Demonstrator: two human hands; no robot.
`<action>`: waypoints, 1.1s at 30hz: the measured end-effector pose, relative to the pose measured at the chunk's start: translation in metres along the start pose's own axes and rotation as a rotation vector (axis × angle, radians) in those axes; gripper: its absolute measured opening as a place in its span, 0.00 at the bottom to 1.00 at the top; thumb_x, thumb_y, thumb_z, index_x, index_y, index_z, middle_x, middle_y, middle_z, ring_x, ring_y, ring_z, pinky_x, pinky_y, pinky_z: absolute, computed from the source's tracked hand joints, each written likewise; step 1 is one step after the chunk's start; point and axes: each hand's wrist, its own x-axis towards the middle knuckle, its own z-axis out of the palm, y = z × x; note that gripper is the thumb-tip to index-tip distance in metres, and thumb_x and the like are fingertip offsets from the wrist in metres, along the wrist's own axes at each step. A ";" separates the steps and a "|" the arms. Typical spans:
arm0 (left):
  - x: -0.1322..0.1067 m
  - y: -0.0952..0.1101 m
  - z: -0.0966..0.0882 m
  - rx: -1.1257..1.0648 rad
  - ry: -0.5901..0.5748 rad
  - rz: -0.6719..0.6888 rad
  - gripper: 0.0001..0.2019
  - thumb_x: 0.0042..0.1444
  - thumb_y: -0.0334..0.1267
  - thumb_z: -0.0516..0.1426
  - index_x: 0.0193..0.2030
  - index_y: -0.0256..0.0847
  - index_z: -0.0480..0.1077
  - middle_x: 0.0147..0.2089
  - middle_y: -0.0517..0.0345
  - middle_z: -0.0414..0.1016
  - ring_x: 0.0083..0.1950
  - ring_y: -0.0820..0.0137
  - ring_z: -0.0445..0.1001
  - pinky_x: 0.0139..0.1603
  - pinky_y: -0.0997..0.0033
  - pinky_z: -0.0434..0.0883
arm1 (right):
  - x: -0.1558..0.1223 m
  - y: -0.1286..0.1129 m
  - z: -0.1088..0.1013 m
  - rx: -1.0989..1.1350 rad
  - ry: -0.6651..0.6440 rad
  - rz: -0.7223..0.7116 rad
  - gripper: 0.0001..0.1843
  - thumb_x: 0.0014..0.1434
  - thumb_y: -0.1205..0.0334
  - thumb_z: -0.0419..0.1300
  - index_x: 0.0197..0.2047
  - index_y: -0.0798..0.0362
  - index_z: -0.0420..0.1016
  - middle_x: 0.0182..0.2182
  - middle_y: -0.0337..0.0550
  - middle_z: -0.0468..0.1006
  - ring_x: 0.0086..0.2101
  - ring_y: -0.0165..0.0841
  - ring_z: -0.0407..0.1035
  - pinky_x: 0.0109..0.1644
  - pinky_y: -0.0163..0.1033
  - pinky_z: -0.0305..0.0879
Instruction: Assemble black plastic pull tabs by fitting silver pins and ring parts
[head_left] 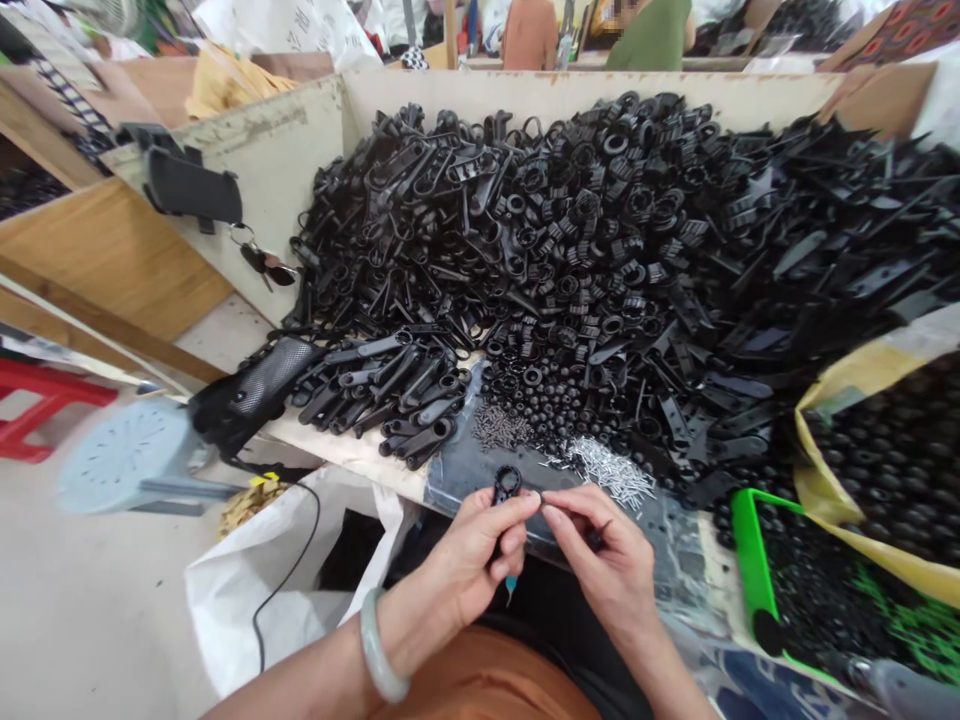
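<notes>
The left hand (pixel 469 555) is grasping a small black plastic part (pixel 507 484) w/ a ring-shaped head, thumb and fingers clenched around its lower stem, so the ring is sticking up above the fingertips. The part is hanging just over the near edge of the desk (pixel 352 452), in front of the person, not resting on anything. The right hand (pixel 607 560) is pinching w/ thumb and index finger right beside the part; the tips are pressed together, probably on sth very small like a pin, but it is too tiny to tell for sure.

Just behind the hands, near the front edge, a little heap of silver pins (pixel 609 470) is lying on a dark plastic sheet (pixel 465 470), and a darker heap of small screws (pixel 499 428) is just beside it. Toward the far edge a big pile of black parts (pixel 585 230) is covering almost the whole desk. At the right edge a yellow bag (pixel 847 380) and a green tray (pixel 746 550) are holding more black pieces.

Judging from this, the step is joining the small piece into the held part. To do it well, the left hand should be keeping the part steady and turned so the hole is facing the right fingers, and the right hand should be bringing the piece in straight, w/o force, low over the sheet so a dropped piece is landing there and not in the white bag (pixel 247 590) below.
</notes>
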 end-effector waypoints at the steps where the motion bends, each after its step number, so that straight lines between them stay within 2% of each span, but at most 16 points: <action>1: 0.000 0.000 0.000 -0.011 -0.012 -0.008 0.29 0.39 0.47 0.75 0.26 0.43 0.56 0.16 0.73 0.62 0.15 0.84 0.54 0.21 0.78 0.51 | 0.001 -0.001 -0.001 -0.001 -0.011 -0.002 0.05 0.64 0.60 0.65 0.41 0.48 0.84 0.29 0.41 0.78 0.24 0.29 0.66 0.25 0.34 0.62; 6: 0.001 -0.001 0.000 -0.089 -0.068 -0.093 0.27 0.41 0.43 0.74 0.27 0.43 0.57 0.16 0.73 0.62 0.15 0.83 0.54 0.21 0.77 0.50 | 0.002 -0.003 -0.007 -0.042 -0.048 -0.092 0.06 0.63 0.64 0.66 0.43 0.48 0.83 0.27 0.38 0.75 0.22 0.27 0.64 0.24 0.33 0.61; 11: -0.005 -0.002 0.002 0.002 -0.142 -0.085 0.22 0.47 0.48 0.71 0.33 0.41 0.64 0.20 0.70 0.64 0.18 0.83 0.55 0.23 0.76 0.50 | 0.001 -0.001 -0.013 -0.119 -0.042 -0.114 0.04 0.63 0.65 0.65 0.42 0.49 0.80 0.24 0.35 0.71 0.21 0.26 0.63 0.23 0.33 0.60; 13: -0.008 0.000 0.000 0.070 -0.207 -0.061 0.18 0.48 0.45 0.69 0.37 0.39 0.68 0.22 0.67 0.66 0.20 0.81 0.58 0.24 0.75 0.52 | 0.000 0.001 -0.015 -0.114 -0.021 -0.085 0.03 0.64 0.63 0.64 0.41 0.49 0.80 0.24 0.34 0.70 0.20 0.26 0.62 0.22 0.33 0.59; 16: -0.012 0.000 -0.006 0.135 -0.283 -0.054 0.16 0.45 0.35 0.64 0.40 0.39 0.66 0.26 0.63 0.71 0.22 0.78 0.63 0.26 0.74 0.54 | 0.000 0.003 -0.015 -0.128 -0.052 -0.069 0.03 0.64 0.62 0.64 0.42 0.49 0.79 0.25 0.35 0.70 0.20 0.27 0.62 0.22 0.33 0.59; 21: -0.012 -0.001 -0.013 0.237 -0.248 -0.049 0.17 0.45 0.34 0.61 0.42 0.41 0.62 0.30 0.63 0.72 0.25 0.78 0.65 0.29 0.74 0.58 | 0.001 0.004 -0.013 -0.160 -0.210 -0.139 0.05 0.65 0.64 0.65 0.44 0.48 0.80 0.28 0.37 0.74 0.23 0.28 0.65 0.25 0.33 0.63; 24: -0.011 -0.003 -0.014 0.310 -0.218 -0.039 0.17 0.45 0.34 0.60 0.42 0.41 0.61 0.30 0.65 0.71 0.25 0.78 0.65 0.30 0.74 0.59 | 0.004 0.001 -0.013 -0.169 -0.262 -0.150 0.05 0.65 0.64 0.64 0.45 0.48 0.80 0.28 0.38 0.75 0.24 0.28 0.67 0.26 0.33 0.64; 29: -0.008 -0.008 -0.017 0.532 -0.217 0.106 0.14 0.50 0.31 0.55 0.45 0.42 0.63 0.30 0.66 0.70 0.23 0.78 0.62 0.26 0.74 0.59 | 0.007 -0.006 -0.015 -0.203 -0.323 -0.064 0.04 0.67 0.59 0.63 0.41 0.48 0.80 0.27 0.37 0.75 0.23 0.29 0.66 0.27 0.34 0.64; 33: -0.006 -0.012 -0.022 0.721 -0.172 0.194 0.11 0.52 0.29 0.53 0.43 0.43 0.63 0.31 0.66 0.68 0.24 0.77 0.64 0.25 0.74 0.61 | 0.007 -0.011 -0.016 -0.227 -0.370 -0.015 0.04 0.68 0.60 0.62 0.40 0.48 0.78 0.28 0.37 0.77 0.23 0.29 0.67 0.27 0.34 0.64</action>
